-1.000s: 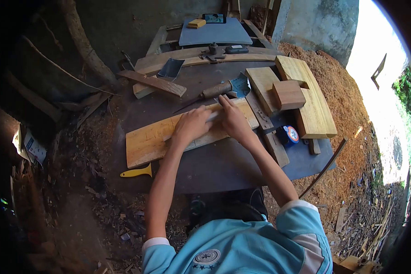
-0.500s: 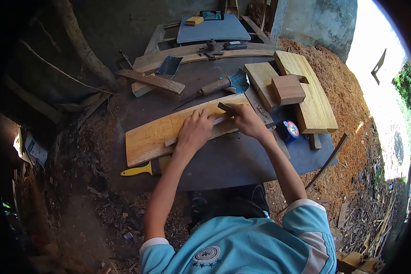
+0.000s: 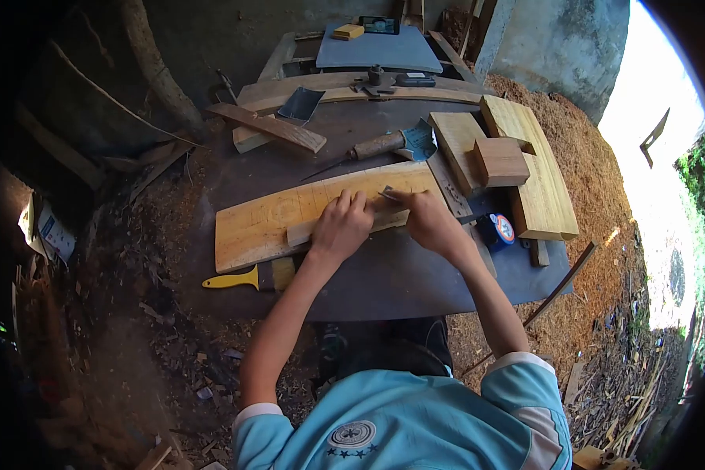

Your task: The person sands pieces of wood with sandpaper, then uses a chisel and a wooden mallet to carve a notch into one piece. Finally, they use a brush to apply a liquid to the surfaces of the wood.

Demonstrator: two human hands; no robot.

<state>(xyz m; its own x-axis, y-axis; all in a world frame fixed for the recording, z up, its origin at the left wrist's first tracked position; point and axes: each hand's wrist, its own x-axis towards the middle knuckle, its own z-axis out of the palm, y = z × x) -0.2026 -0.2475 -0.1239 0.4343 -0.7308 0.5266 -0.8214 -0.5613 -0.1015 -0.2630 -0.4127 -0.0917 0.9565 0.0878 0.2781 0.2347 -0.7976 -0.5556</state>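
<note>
A long light-wood board (image 3: 251, 223) lies across the dark table in front of me. On its near part rests a narrow wooden strip (image 3: 300, 233). My left hand (image 3: 343, 227) presses down over this strip, fingers bent around it. My right hand (image 3: 435, 223) is closed on a small flat dark piece (image 3: 387, 191), whose end shows at the fingertips, close to the strip's right end. The exact kind of that piece I cannot make out. A yellow-handled paintbrush (image 3: 239, 280) lies by the board's near left edge. Beside my right hand sits a blue tape measure (image 3: 497, 228).
Beyond the board lies a wooden-handled pointed tool (image 3: 376, 147) beside blue sandpaper (image 3: 420, 141). Thick planks (image 3: 544, 188) and a reddish block (image 3: 500, 162) stand at right. A brown wood strip (image 3: 268, 128) is at the back left. Sawdust (image 3: 591, 184) covers the ground at right.
The wooden strip has turned under my left hand and shows a broader face. My right hand has shifted slightly right and down, with the dark piece. The view has moved a little.
</note>
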